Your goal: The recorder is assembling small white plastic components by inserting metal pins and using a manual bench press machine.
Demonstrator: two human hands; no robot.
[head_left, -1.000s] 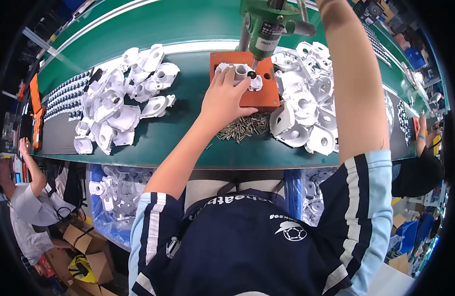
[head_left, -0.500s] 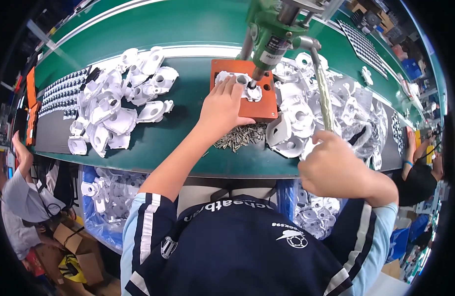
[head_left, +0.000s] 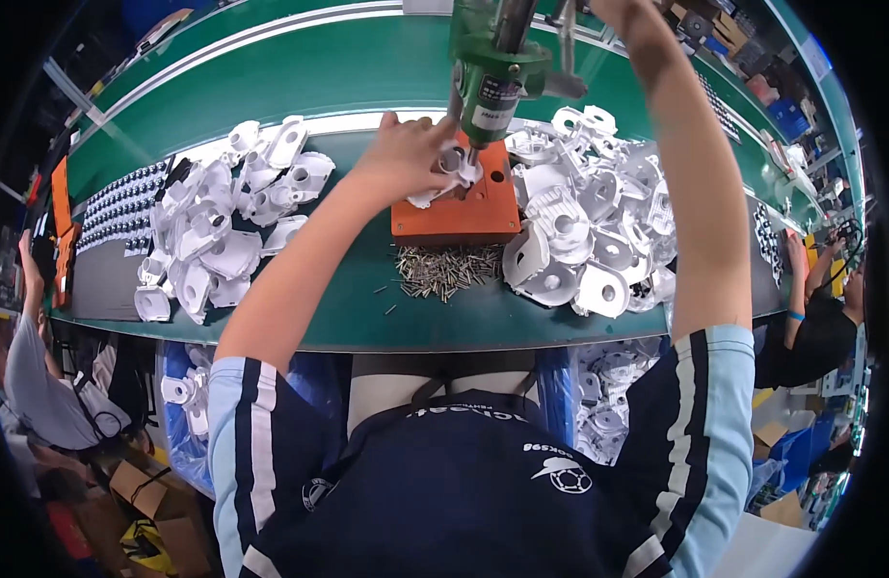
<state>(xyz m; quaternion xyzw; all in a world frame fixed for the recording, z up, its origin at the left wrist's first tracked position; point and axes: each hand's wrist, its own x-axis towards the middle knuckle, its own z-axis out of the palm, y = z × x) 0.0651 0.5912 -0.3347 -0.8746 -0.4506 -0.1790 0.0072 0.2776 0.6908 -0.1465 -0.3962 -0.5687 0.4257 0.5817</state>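
Observation:
My left hand grips a white plastic part, which looks tilted up off the orange fixture block. Right over the part stands the green arbor press, its ram tip close to it. At the upper edge of the picture my right hand is blurred and partly cut off, near the raised press lever. Whether it still holds the lever is hidden. Small metal pins lie heaped in front of the block.
White plastic parts are piled left and right of the press. Black-and-silver small pieces stand in rows on a tray at far left. Blue-lined bins of white parts sit below the table edge. Other people work at both sides.
My right hand has swung up and away from the table's near side, and the lever has risen with it. My left hand has moved slightly left and lifted the white part from lying flat.

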